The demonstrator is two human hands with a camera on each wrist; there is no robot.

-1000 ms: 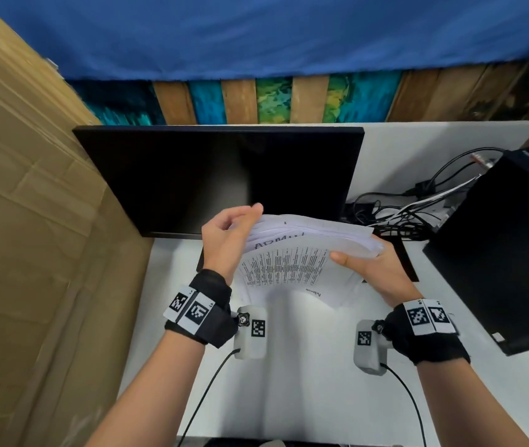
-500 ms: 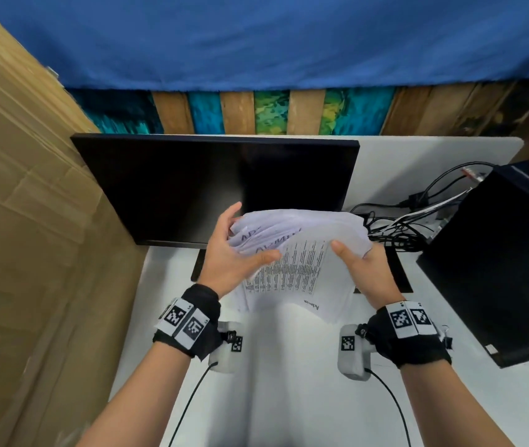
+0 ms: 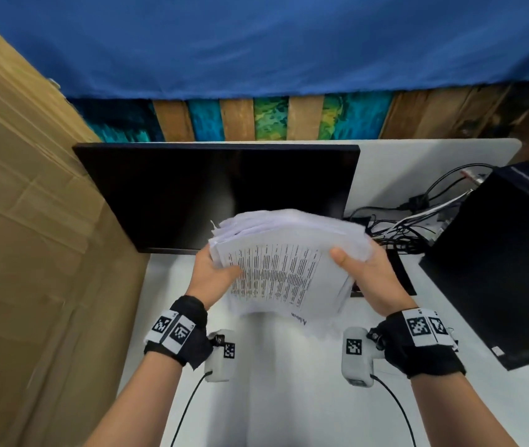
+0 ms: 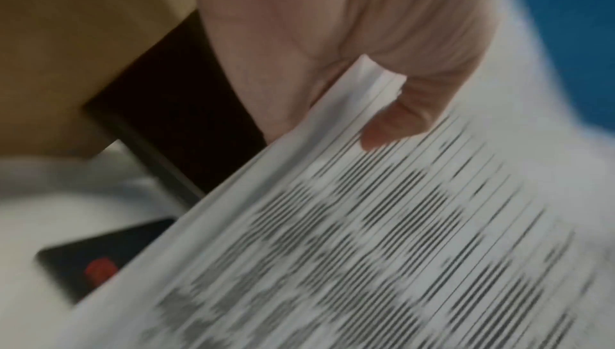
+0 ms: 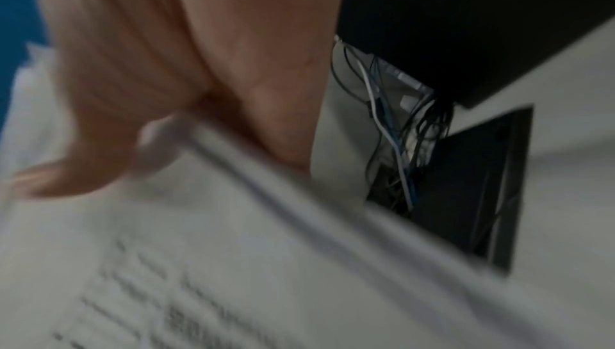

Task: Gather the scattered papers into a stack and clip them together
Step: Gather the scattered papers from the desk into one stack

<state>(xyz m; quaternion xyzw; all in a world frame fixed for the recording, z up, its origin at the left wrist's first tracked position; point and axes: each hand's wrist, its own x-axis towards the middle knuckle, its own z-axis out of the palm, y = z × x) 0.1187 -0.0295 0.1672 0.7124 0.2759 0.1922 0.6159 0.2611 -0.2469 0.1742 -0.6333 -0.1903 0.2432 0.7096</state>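
Note:
A stack of printed white papers (image 3: 282, 269) is held in the air above the white desk (image 3: 289, 382), in front of the monitor. My left hand (image 3: 214, 272) grips the stack's left edge, thumb on the top sheet. My right hand (image 3: 363, 272) grips the right edge, thumb on top too. The left wrist view shows the papers (image 4: 366, 249) blurred, with my thumb (image 4: 396, 123) on the printed page. In the right wrist view the stack (image 5: 233, 262) is blurred under my thumb (image 5: 66, 176). A small red object (image 4: 100, 270) lies on a black pad (image 4: 66, 262); I cannot tell what it is.
A dark monitor (image 3: 218, 195) stands behind the papers. A black computer case (image 3: 508, 269) stands at the right with tangled cables (image 3: 401, 227) beside it. A cardboard wall (image 3: 31, 253) closes the left side. A black pad (image 3: 398, 275) lies under the right hand.
My left hand came down from an open pose beside the sheets and now grips the stack's left edge. The fanned sheets have closed into a tighter stack.

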